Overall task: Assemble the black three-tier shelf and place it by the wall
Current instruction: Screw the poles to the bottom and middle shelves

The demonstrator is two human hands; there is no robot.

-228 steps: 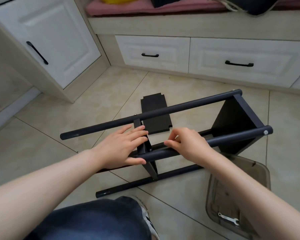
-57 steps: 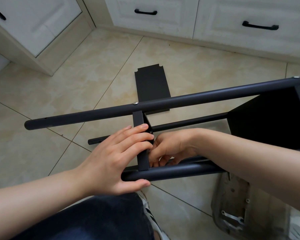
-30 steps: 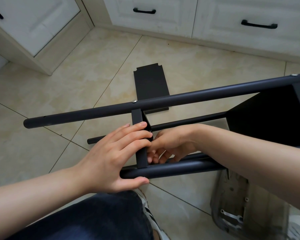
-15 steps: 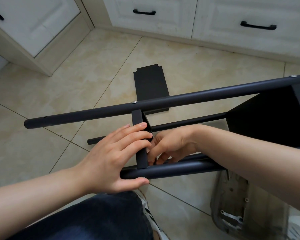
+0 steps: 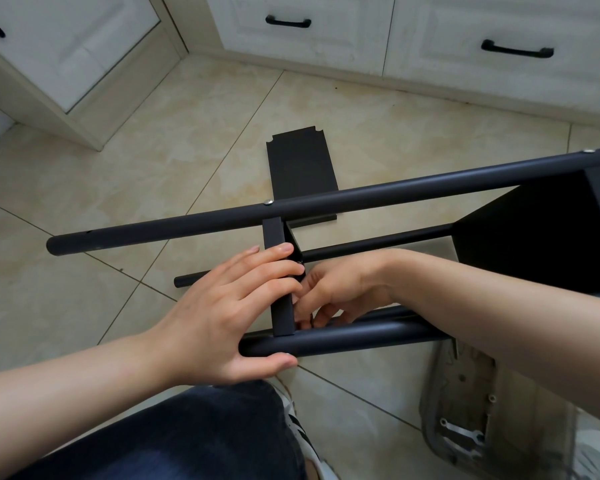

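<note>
Right now the shelf (image 5: 395, 194) lies on its side on the floor (image 5: 153, 150), centre to right of frame, approx. half built. An end panel (image 5: 534, 237) is fixed at the right edge. The mid panel (image 5: 280, 313) sits btw the poles at centre, w/ a screw head (image 5: 268, 212) showing where it meets the upper pole (image 5: 153, 233). We judge the step in hand to be fastening the mid panel to the near pole (image 5: 361, 337).

Left hand (image 5: 219, 313): fingers lie across the mid panel's edge and the thumb hooks under the near pole, so we clamp panel & pole together. Right hand (image 5: 340, 289) reaches in from the right, fingers curled down just behind the panel at the joint. Whether they pinch a screw we can't tell, as the tips are hidden.

Further out, a loose panel (image 5: 300, 168), prob. the third tier, lies flat on the floor above centre, partly behind the upper pole. A clear box (image 5: 426, 420) at lower right holds a wrench (image 5: 459, 432) & small hardware. White drawers (image 5: 326, 39) run along the top of frame.

Next move, as we see it: seat the fastener and snug it w/o letting the panel slip off its hole, so the left-hand clamp mustn't loosen. After that prob. the wrench, then the loose panel at the poles' open left ends. Wall placement is a long way off.
</note>
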